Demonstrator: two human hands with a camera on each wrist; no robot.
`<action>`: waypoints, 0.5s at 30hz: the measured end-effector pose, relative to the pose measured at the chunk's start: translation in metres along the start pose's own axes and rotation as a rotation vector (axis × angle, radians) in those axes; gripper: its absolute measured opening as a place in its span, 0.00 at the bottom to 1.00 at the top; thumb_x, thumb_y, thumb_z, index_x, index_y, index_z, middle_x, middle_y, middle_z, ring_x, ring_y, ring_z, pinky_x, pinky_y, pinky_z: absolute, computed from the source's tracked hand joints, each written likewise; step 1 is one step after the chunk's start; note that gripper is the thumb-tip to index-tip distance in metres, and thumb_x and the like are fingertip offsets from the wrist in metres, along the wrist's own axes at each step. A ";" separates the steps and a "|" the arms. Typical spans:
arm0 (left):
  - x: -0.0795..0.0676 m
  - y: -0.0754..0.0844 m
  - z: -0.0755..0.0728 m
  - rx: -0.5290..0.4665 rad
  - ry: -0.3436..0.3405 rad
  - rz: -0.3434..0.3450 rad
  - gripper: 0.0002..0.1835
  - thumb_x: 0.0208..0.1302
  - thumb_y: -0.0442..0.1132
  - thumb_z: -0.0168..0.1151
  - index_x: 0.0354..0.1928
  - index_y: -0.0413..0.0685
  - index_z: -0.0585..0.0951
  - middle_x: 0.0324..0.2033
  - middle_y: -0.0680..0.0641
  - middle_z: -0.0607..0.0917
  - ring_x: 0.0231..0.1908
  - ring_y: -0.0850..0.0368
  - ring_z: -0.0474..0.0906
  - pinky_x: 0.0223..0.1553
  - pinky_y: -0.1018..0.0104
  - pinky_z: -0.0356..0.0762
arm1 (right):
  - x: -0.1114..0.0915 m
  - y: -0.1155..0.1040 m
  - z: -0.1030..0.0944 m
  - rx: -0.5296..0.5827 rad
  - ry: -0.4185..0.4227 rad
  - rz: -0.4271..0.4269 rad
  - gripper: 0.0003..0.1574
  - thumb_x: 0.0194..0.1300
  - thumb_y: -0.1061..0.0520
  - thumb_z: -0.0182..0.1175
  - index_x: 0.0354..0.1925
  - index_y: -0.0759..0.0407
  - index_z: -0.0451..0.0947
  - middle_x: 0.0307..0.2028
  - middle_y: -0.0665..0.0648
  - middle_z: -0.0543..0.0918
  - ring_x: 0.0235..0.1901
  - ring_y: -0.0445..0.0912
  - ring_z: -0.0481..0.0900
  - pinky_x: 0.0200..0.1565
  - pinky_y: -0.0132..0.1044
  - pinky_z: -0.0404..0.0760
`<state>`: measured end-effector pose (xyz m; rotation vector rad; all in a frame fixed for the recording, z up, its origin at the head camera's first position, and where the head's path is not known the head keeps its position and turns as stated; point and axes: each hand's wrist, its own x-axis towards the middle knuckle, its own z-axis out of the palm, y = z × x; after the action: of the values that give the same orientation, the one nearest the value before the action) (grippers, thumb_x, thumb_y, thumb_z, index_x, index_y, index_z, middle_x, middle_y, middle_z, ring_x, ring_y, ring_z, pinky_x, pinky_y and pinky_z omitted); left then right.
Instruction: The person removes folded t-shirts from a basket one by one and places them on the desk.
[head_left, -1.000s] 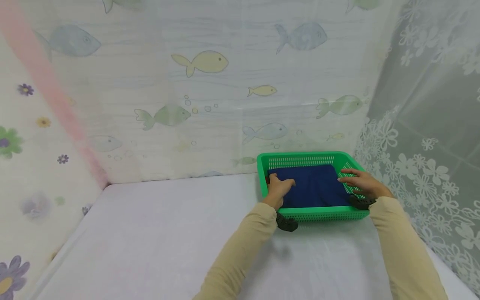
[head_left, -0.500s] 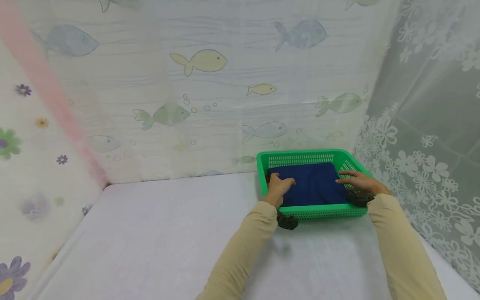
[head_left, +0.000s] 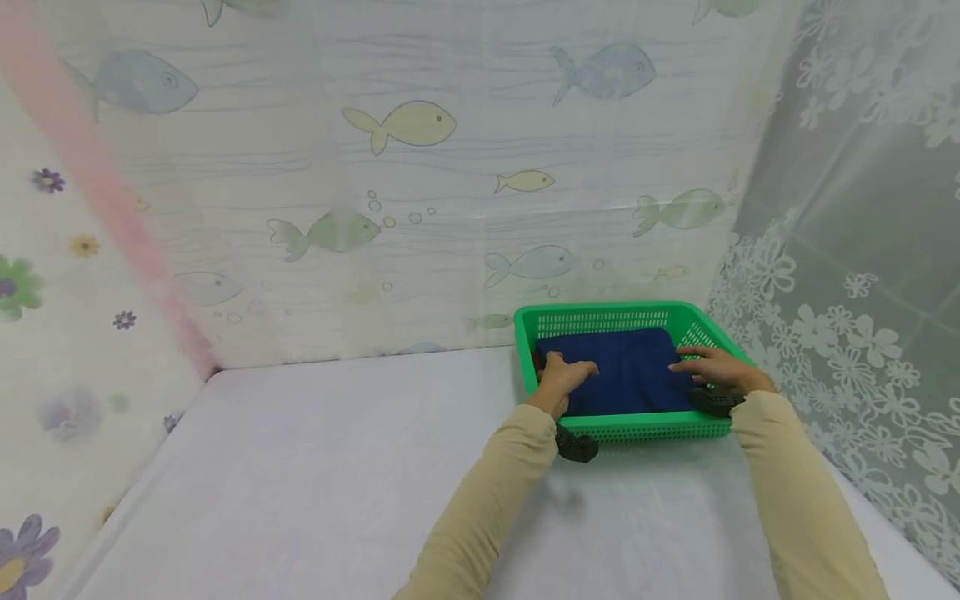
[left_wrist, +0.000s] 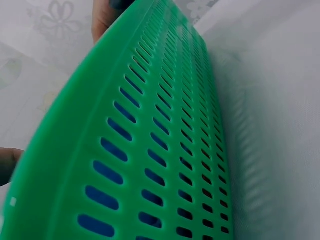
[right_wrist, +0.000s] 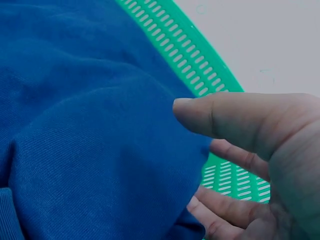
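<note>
A folded navy cloth (head_left: 622, 367) lies in a green plastic basket (head_left: 630, 422); in the right wrist view the cloth (right_wrist: 100, 125) looks brighter blue and shows a ribbed band at the lower left. My left hand (head_left: 558, 383) is over the basket's left side, thumb stretched out above the cloth, other fingers down at its left edge. The basket wall (left_wrist: 150, 125) hides most of that hand in the left wrist view. At the cloth's right edge is my right hand (head_left: 720, 371), its thumb (right_wrist: 215, 115) over the cloth and its other fingers spread low beside the edge, not closed together.
A small red thing (head_left: 536, 361) peeks out at the basket's left inner wall. The basket stands on a white-covered table (head_left: 322, 467), close to the back fish-print curtain (head_left: 420, 250). A lace-patterned sheer curtain (head_left: 847, 333) hangs on the right.
My right hand has moved slightly left, closer over the cloth's right edge. My left hand has shifted a little to the right. Cloth and basket stay almost as they were.
</note>
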<state>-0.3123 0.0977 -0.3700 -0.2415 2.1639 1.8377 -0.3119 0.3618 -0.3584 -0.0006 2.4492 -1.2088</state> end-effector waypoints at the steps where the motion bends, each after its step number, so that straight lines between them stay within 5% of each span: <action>1: 0.000 0.000 0.000 0.003 0.000 0.003 0.39 0.48 0.43 0.66 0.61 0.50 0.59 0.60 0.39 0.56 0.59 0.42 0.53 0.51 0.47 0.60 | 0.000 -0.001 0.000 -0.003 0.003 -0.004 0.51 0.62 0.41 0.51 0.66 0.69 0.38 0.61 0.79 0.39 0.57 0.72 0.48 0.50 0.59 0.61; 15: -0.001 0.000 -0.001 0.013 -0.031 0.058 0.29 0.49 0.39 0.65 0.55 0.49 0.69 0.54 0.46 0.67 0.52 0.45 0.66 0.48 0.50 0.65 | 0.002 -0.002 0.002 0.077 -0.034 0.004 0.51 0.60 0.45 0.55 0.68 0.62 0.38 0.64 0.72 0.30 0.58 0.73 0.40 0.52 0.64 0.54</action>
<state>-0.3112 0.0968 -0.3692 -0.1471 2.1833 1.8447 -0.3131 0.3586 -0.3584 0.0053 2.3711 -1.2909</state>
